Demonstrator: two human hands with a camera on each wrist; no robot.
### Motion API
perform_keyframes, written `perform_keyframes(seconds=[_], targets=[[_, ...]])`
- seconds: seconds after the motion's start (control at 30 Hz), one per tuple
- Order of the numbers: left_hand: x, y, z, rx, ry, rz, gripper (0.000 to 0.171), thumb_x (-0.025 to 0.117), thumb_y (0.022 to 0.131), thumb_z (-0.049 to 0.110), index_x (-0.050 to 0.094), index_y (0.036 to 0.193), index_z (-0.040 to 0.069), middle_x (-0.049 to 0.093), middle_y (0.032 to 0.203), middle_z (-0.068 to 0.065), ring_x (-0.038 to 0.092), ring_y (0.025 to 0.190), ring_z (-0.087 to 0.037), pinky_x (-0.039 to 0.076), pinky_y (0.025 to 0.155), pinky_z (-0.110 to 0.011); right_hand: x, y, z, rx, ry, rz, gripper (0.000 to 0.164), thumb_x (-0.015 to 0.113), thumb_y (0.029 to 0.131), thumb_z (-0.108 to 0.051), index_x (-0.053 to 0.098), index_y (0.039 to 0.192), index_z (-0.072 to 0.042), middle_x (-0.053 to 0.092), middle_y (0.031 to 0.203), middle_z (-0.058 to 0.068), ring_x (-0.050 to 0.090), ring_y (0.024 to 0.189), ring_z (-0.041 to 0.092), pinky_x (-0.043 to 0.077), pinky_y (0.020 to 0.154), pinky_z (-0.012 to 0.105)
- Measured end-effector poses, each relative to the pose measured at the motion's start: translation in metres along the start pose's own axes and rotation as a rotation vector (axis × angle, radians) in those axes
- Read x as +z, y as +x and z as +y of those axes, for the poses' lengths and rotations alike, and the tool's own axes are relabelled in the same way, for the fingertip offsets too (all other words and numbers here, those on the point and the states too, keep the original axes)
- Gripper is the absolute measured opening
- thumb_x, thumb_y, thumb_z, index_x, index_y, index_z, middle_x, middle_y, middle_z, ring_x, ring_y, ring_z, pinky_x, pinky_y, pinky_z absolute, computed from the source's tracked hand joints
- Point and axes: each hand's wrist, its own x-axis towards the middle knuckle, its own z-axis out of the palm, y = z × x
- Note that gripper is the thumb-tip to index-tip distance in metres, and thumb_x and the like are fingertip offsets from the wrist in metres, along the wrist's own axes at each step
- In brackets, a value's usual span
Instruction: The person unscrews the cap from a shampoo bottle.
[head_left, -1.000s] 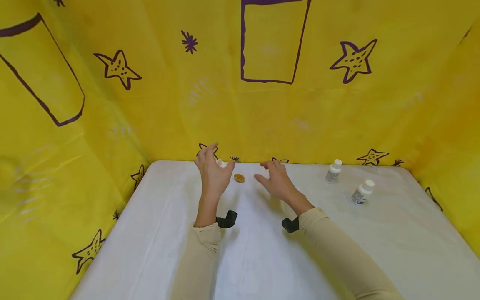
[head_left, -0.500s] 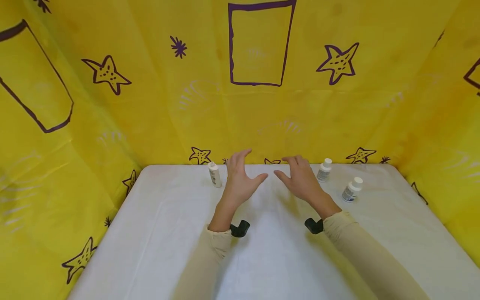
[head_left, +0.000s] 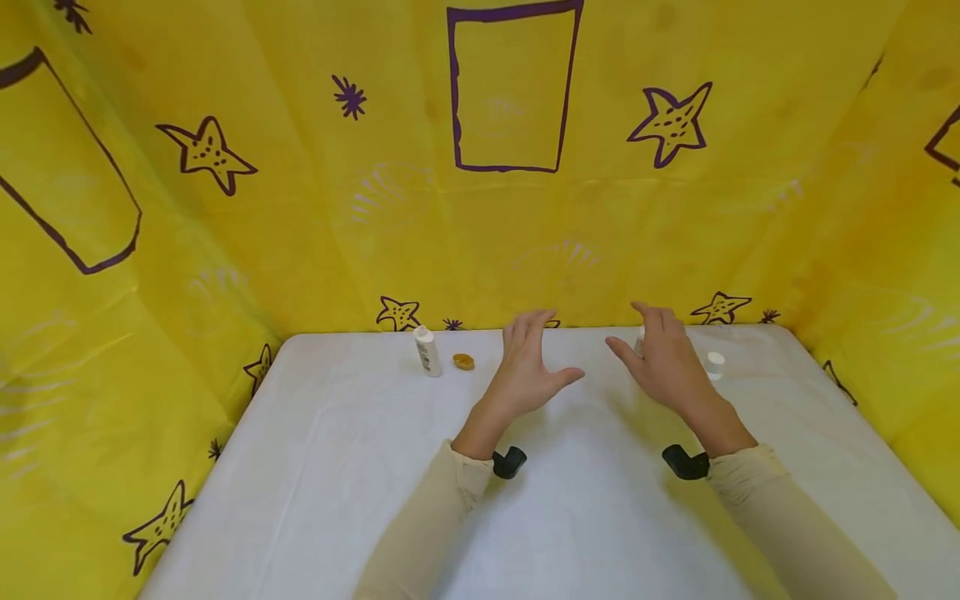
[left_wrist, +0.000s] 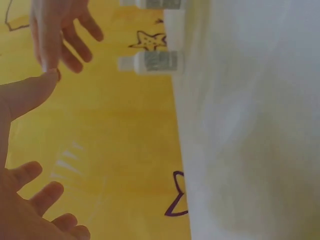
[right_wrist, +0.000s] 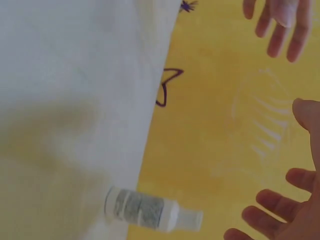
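Observation:
My left hand [head_left: 525, 371] hovers over the back of the table with thumb and fingers spread, holding nothing. To its left stand a slim white bottle [head_left: 427, 352] and a small orange-brown object [head_left: 463, 362] of unclear kind. My right hand [head_left: 663, 362], likewise empty with fingers apart, is in front of two white bottles. One of these, a labelled bottle [right_wrist: 142, 209], shows in the right wrist view; in the head view the hand mostly covers it. Of the other, the white cap [head_left: 715, 363] shows beside the hand. The left wrist view has both bottles, the nearer bottle [left_wrist: 157, 62] complete.
A white-covered table [head_left: 322, 467] lies below the hands. Yellow cloth [head_left: 300, 208] with purple drawings of stars and shapes rises behind it and at both sides. A dark wrist mount [head_left: 510, 462] sits on the left wrist, with a similar mount [head_left: 685, 462] on the right.
Both hands have moved to the right, with the gap between them wider than half a second ago. The slim bottle and orange-brown object now show uncovered; the right hand covers the right-side bottles partly.

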Motion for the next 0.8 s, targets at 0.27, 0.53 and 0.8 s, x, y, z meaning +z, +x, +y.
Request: perform_keyframes(seconds=[0.27,0.53,0.8], targets=[[0.029,0.01,0.015,-0.032,-0.042,-0.05,0.091,0.081,0.085,0.046,0.031,0.157,0.021,0.031,0.16,-0.001,0.023,0.148,-0.024,0.039,0.118,-0.044,-0.03,-0.009,0.03,0.063,0.015,0.014,0.078,0.057,0.103,-0.043,0.025,0.155,0.006,0.036,0.145,0.039,0.031,0.134,0.058,0.029,0.108,0.074],[0.057,0.022,0.029,0.015,-0.068,-0.016,0.082,0.08,0.086,0.047,0.039,0.153,0.023,0.041,0.154,0.001,0.036,0.143,-0.018,0.041,0.117,-0.038,-0.041,-0.016,0.049,0.114,0.011,-0.021,0.08,0.058,0.103,-0.044,0.025,0.155,0.007,0.031,0.151,0.039,0.027,0.137,0.059,0.03,0.105,0.078],[0.092,0.029,0.043,0.01,-0.144,-0.106,0.077,0.078,0.087,0.048,0.044,0.151,0.024,0.045,0.149,0.003,0.05,0.136,-0.017,0.045,0.113,-0.032,-0.044,-0.033,0.072,0.202,0.002,-0.039,0.084,0.054,0.103,-0.048,0.021,0.156,0.008,0.025,0.148,0.044,0.025,0.128,0.064,0.034,0.096,0.08]])
